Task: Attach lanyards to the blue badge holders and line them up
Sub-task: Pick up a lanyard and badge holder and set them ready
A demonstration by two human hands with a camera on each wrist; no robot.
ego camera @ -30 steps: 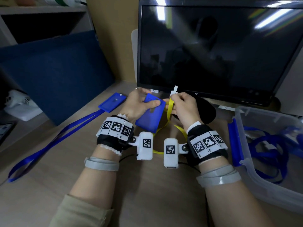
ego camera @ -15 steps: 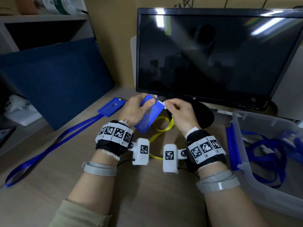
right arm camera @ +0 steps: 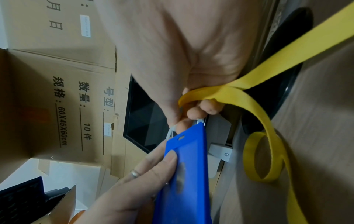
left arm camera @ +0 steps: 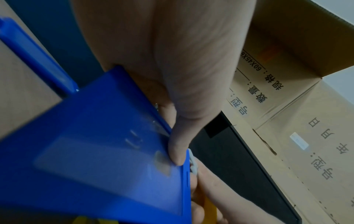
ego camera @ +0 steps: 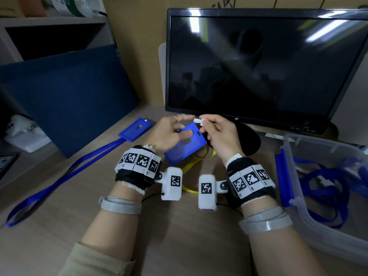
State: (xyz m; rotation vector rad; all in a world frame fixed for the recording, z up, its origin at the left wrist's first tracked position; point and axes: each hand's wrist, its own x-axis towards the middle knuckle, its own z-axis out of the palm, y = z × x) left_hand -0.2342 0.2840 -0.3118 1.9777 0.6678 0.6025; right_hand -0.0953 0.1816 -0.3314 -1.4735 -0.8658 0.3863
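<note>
My left hand (ego camera: 175,130) grips a blue badge holder (ego camera: 184,145) above the desk, thumb on its front face. The holder (left arm camera: 107,159) fills the left wrist view, its slot (right arm camera: 181,137) visible at the top end in the right wrist view. My right hand (ego camera: 211,126) pinches the white plastic clip (ego camera: 199,120) of a yellow lanyard (ego camera: 196,162) right at the holder's slotted end. The yellow strap (right arm camera: 268,128) loops down onto the desk. A second blue badge holder (ego camera: 135,129) with a blue lanyard (ego camera: 65,176) attached lies flat at the left.
A black monitor (ego camera: 258,66) stands close behind my hands. A clear plastic bin (ego camera: 326,196) with blue lanyards sits at the right, a blue holder (ego camera: 282,176) leaning against its side. A blue partition (ego camera: 65,96) and a cardboard box (left arm camera: 287,106) bound the left and back.
The right hand lowered the white clip from above the holder to its slotted end. The left hand tilted the holder flatter, and the yellow strap slackened onto the desk.
</note>
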